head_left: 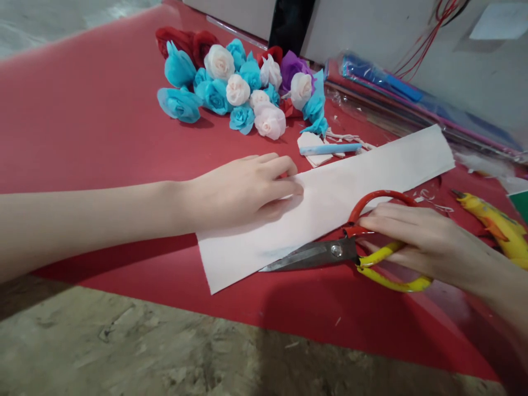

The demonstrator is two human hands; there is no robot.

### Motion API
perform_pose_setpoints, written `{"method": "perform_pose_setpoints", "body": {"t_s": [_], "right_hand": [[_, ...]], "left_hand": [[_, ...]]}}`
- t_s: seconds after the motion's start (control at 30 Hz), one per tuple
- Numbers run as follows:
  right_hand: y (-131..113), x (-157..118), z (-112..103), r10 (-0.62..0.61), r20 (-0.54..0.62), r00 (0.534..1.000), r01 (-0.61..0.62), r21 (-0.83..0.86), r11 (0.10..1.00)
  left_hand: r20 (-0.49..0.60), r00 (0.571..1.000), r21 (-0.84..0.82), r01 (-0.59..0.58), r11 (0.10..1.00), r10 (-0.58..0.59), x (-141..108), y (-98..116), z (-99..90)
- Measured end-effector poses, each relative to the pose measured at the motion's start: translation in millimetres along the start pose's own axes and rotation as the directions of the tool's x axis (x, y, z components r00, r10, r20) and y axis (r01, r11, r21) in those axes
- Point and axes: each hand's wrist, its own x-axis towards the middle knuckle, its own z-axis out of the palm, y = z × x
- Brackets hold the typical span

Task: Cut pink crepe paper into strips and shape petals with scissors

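A long white paper strip (330, 192) lies slantwise on the red table cover. My left hand (251, 190) rests palm down on its left half, with fingers a little bent and apart and the fingertips touching the paper. In my right hand (424, 236) is a pair of scissors (330, 254) with one red and one yellow handle loop, my fingers through the loops. The scissors' dark blades are together and lie along the strip's near edge, their tips pointing left. Part of the right fingers is hidden behind the handles.
Several blue, white, red and purple paper flowers (237, 91) are grouped at the back. Near them lie a light blue stick (330, 149) and white paper scraps (311, 146). A yellow glue gun (497, 223) lies at right; plastic-wrapped sheets (412, 99) line the wall.
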Motion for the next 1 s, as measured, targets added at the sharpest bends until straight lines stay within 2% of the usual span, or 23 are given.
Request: {"method": "perform_pose_setpoints", "body": {"t_s": [0.1,0.2,0.33,0.5,0.7,0.83,1.0], "right_hand": [[-1.5,1.4,-1.8,-0.041,0.007,0.999,0.041,-0.057,0.998],[-6.5,4.2,-2.0,-0.054,0.055,0.997,0.066,-0.228,0.971],[-12.9,4.8,2.6,0.032,0.109,0.994,0.007,-0.341,0.940],[-18.5,6.7,6.4,0.175,0.129,0.976,-0.129,-0.305,0.944],[-22.4,14.7,4.7,0.208,0.177,0.962,-0.174,-0.189,0.966],[-21.3,17.4,7.0,0.198,0.187,0.962,-0.169,-0.158,0.973],[-17.2,17.7,9.5,0.077,0.181,0.980,-0.054,-0.128,0.990]], "left_hand": [[0.007,1.000,0.001,0.005,1.000,-0.005,-0.2,0.0,-0.3],[0.013,1.000,0.014,0.015,1.000,-0.015,-0.2,0.4,-0.4],[0.007,1.000,0.025,0.019,1.000,-0.019,-0.2,1.3,-0.5],[-0.007,1.000,0.034,0.015,0.999,-0.014,-0.4,2.5,-1.0],[-0.027,0.999,0.085,-0.020,0.996,0.022,-0.3,1.6,0.6],[-0.044,0.998,0.100,-0.037,0.994,0.042,-0.7,1.1,1.8],[-0.044,0.998,0.120,-0.040,0.992,0.046,-1.2,1.2,1.0]]}}
